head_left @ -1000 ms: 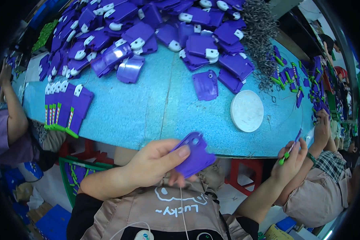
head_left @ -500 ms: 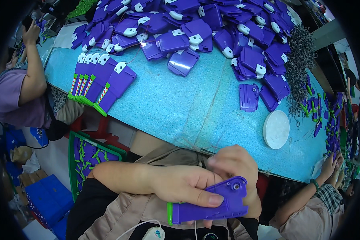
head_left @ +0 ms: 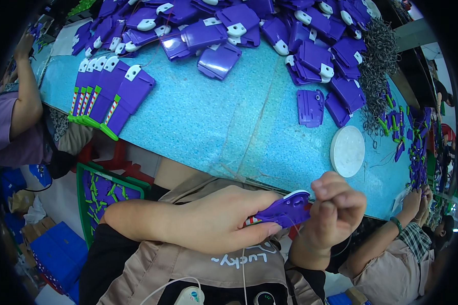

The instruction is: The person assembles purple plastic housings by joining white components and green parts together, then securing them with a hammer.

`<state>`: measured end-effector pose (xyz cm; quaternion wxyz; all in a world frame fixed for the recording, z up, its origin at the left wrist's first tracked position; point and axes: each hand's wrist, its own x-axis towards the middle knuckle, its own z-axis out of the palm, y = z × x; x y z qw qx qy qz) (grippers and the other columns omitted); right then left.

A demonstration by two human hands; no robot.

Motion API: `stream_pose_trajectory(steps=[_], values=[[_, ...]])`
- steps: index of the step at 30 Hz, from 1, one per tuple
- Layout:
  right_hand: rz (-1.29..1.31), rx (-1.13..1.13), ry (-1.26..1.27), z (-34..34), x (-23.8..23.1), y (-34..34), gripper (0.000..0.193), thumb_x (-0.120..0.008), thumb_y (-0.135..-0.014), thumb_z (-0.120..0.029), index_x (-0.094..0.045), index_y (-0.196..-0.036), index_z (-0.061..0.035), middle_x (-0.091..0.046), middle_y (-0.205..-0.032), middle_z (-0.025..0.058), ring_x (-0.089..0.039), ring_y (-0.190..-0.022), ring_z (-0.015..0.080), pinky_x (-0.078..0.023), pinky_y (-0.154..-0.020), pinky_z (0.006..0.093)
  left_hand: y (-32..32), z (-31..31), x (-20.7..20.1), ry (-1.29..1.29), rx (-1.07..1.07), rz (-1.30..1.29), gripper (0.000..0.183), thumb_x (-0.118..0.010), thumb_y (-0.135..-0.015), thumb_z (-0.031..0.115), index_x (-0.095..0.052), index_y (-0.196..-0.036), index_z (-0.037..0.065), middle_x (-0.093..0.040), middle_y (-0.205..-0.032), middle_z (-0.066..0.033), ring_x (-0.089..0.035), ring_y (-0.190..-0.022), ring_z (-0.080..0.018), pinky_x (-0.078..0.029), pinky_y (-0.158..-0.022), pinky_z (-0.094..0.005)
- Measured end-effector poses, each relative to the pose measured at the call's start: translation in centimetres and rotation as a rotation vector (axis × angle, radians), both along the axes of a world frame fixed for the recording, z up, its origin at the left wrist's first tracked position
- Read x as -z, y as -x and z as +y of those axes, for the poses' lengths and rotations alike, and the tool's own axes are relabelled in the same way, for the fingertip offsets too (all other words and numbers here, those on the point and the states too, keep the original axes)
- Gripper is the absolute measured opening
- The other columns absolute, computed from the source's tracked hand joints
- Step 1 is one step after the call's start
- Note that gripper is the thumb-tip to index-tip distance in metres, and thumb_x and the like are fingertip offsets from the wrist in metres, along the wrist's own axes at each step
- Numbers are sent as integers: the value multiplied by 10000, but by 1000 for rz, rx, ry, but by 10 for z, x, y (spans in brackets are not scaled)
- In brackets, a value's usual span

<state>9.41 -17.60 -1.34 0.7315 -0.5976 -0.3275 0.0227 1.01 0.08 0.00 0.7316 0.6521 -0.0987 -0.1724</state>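
Observation:
Over my lap, my left hand (head_left: 234, 216) is closed around a purple plastic piece (head_left: 290, 211), thumb on its near side. The piece is tilted, so I see it nearly edge-on, with a strip of white along its far edge. Part of a red-and-white striped strip shows by my fingers. Just right of the piece, my right hand (head_left: 338, 211) is raised with curled fingers, pinched on a thin thread (head_left: 299, 233) that runs near the piece. Its exact path is hard to follow.
Across the blue table lies a large heap of purple pieces (head_left: 203, 35) with white ends. Several finished-looking pieces (head_left: 109, 96) with green ends fan out at left. A white round dish (head_left: 347, 151) and dark metal rings (head_left: 376, 66) are at right. A green crate (head_left: 81, 203) stands lower left; co-workers (head_left: 387, 259) sit on both sides.
My left hand has turned the purple piece from flat-facing to nearly edge-on. My right hand has come out from behind it, moving right. The whole view has shifted slightly.

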Motion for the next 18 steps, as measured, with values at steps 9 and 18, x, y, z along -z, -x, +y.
stream_pose_trajectory(steps=[9, 18], values=[[-448, 154, 412, -11, -4, 1, 250, -630, -770, 8, -468, -929, -96, -648, -859, 96, -613, -783, 249, -403, -693, 342, -4, -4, -1, -77, -78, 13, 175, -586, -845, 137, -552, -952, 2, -612, -770, -103, -607, -665, -210, -455, -571, -303], [-223, 222, 110, -3, 1, 7, 404, -632, -808, -81, -383, -1126, -71, -596, -810, 120, -558, -751, 232, -435, -685, 337, -8, -5, 3, 619, -26, 539, 279, -539, -876, 154, -464, -1079, -23, -625, -889, -133, -619, -680, -181, -490, -559, -254]])
